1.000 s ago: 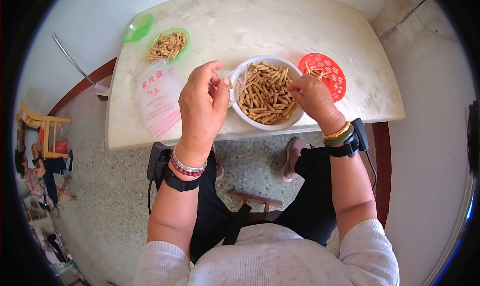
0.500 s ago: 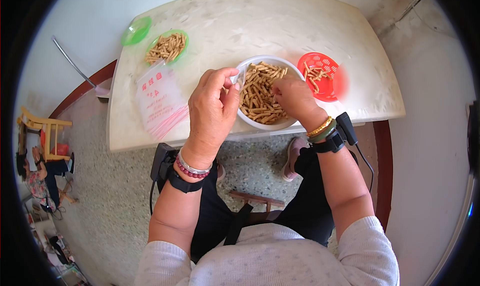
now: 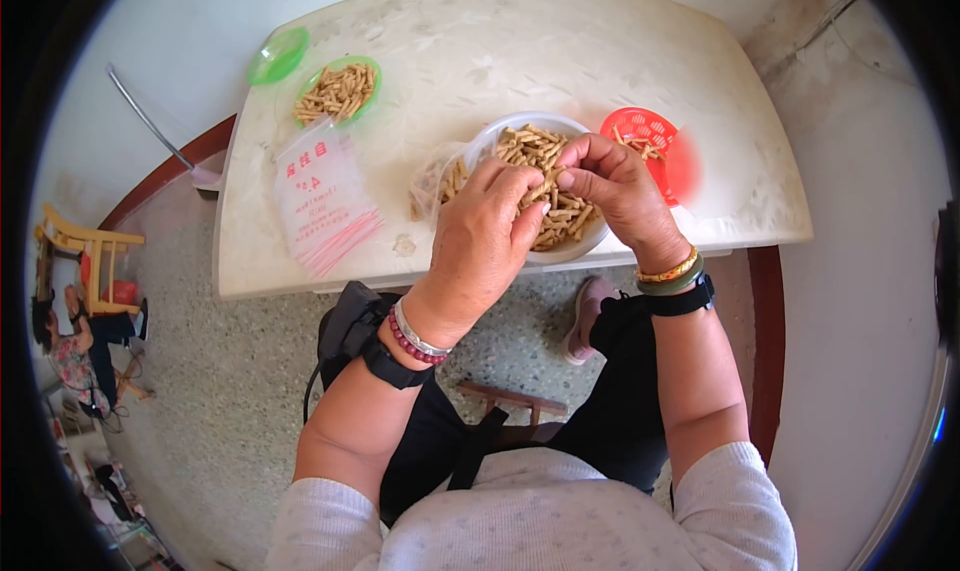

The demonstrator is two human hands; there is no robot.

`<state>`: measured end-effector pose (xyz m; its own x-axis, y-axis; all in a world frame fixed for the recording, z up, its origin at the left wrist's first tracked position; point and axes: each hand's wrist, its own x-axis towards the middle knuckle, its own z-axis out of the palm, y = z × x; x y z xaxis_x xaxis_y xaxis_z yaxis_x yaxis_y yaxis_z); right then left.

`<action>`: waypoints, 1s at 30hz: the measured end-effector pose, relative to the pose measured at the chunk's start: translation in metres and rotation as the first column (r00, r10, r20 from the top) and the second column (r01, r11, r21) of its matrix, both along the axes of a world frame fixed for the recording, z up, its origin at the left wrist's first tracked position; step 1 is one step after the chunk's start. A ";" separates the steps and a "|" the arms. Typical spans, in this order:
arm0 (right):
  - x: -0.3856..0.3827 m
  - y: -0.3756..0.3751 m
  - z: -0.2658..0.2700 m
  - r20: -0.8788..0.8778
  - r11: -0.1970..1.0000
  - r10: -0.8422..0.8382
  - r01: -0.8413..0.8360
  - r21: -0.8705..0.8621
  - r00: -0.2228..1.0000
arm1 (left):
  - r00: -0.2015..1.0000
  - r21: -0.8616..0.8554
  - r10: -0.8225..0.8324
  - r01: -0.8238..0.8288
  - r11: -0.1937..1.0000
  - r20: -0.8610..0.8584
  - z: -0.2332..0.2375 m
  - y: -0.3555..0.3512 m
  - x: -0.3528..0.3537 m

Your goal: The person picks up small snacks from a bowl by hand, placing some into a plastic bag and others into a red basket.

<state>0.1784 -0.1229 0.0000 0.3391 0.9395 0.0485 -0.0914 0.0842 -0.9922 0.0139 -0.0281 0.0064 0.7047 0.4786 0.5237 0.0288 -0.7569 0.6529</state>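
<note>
A white bowl (image 3: 478, 151) near the table's front edge holds many short brown sticks (image 3: 572, 218). Over its front left side is my left hand (image 3: 485, 233), fingers curled and thumb near the fingertips. My right hand (image 3: 622, 193) is above the bowl's right side, thumb and forefinger pinched on a brown stick between the two hands. A clear plastic bag (image 3: 430, 183) lies left of the bowl, partly behind my left hand; sticks show beside it. Whether my left fingers also grip the stick or the bag is hard to see. To the right, a red basket (image 3: 648, 123) holds a few sticks.
A green plate (image 3: 374, 89) of brown sticks and an empty green dish (image 3: 279, 56) are at the table's back left. Printed clear bags (image 3: 325, 196) lie at the left. A wooden chair (image 3: 95, 256) and a seated person (image 3: 75, 356) are far left.
Both hands have come closer together over the bowl. My left hand moved right, and my right hand rose out of the sticks, turned and now pinches one. The clear bag beside the bowl is more visible.
</note>
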 end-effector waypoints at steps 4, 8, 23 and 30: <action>0.000 -0.003 -0.002 -0.059 0.997 0.031 -0.027 0.067 0.998 | 0.999 -0.009 -0.021 0.022 1.000 0.039 -0.011 0.001 0.003; 0.002 -0.005 -0.002 -0.128 0.996 0.018 -0.007 0.084 0.992 | 0.996 -0.242 -0.092 0.092 0.966 0.015 -0.011 -0.004 0.004; -0.006 -0.004 0.003 -0.217 0.998 -0.002 0.015 0.057 0.976 | 0.997 -0.291 0.026 -0.002 0.957 0.077 -0.011 0.001 0.004; -0.013 0.011 0.002 0.119 0.977 -0.209 0.204 0.058 0.971 | 0.960 -0.314 0.248 -0.197 0.929 0.131 0.008 0.042 -0.023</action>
